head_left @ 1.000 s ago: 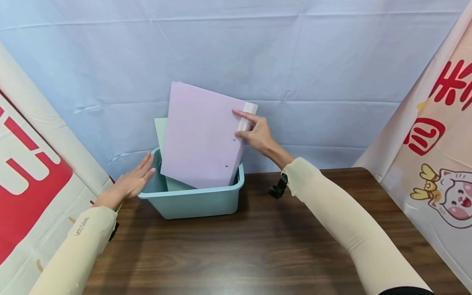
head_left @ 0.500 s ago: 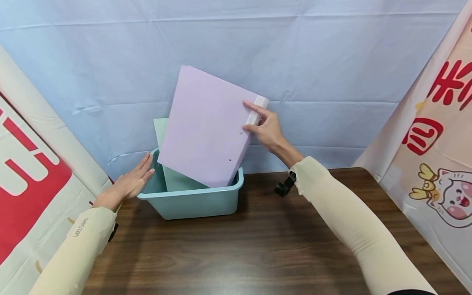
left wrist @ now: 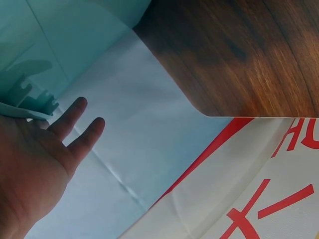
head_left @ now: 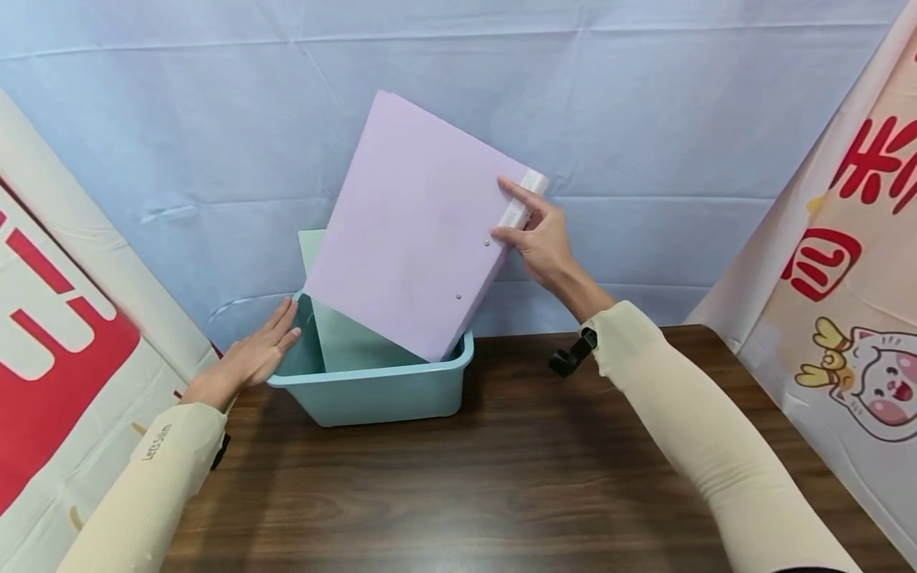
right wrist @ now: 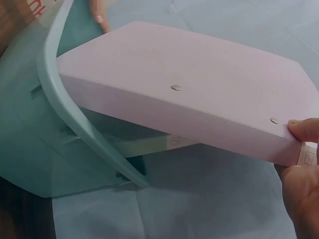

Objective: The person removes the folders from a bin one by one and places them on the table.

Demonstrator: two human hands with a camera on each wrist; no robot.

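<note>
A lilac ring binder (head_left: 423, 223) leans out of a teal plastic basin (head_left: 372, 398), tilted with its lower corner inside the rim. My right hand (head_left: 548, 239) grips its spine near the white label, thumb on the cover by a rivet; the right wrist view shows the thumb and palm at the spine's end (right wrist: 301, 159). Behind it in the basin stands a pale green folder (head_left: 351, 342), partly hidden. With fingers extended, my left hand (head_left: 251, 354) rests against the basin's left rim; in the left wrist view two of its fingers (left wrist: 87, 139) stretch past the rim.
The basin stands on a dark brown wooden table (head_left: 501, 477), near its back edge. A pale blue cloth (head_left: 645, 159) hangs behind. Printed banners with red lettering hang at the left (head_left: 64, 358) and the right (head_left: 860, 318).
My right hand has drawn the lilac binder up and to the right, tilting it further and uncovering more of the green folder. My left hand has stayed at the basin's rim.
</note>
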